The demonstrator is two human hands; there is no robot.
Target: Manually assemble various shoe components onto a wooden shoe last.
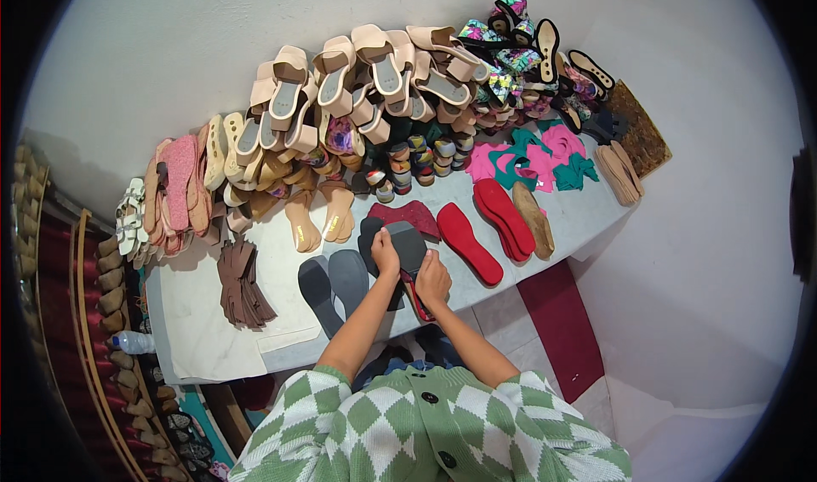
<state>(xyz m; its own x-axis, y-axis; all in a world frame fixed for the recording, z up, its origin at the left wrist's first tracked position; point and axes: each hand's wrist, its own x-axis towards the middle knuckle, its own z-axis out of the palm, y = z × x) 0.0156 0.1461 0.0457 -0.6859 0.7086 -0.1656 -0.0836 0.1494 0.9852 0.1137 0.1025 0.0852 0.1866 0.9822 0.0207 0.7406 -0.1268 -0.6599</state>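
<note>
Both my hands grip a dark grey shoe sole (408,245) above the front of the table. My left hand (385,252) holds its left edge, fingers curled round it. My right hand (433,279) closes on its lower right side. A narrow red-edged part shows below the sole between my wrists; whether it belongs to the sole I cannot tell. Two dark grey insoles (348,279) lie left of my left forearm. A burgundy cut piece (407,215) lies just beyond the sole. To the right are a single red sole (470,245) and a stack of red soles (503,218).
Beige heeled sandals (385,72) and patterned shoes (511,61) pile against the wall. Brown strips (242,285) and tan insoles (338,212) lie left on the white table (191,329); pink and teal scraps (536,157) lie right. Wooden shoe lasts (111,302) line a left rack.
</note>
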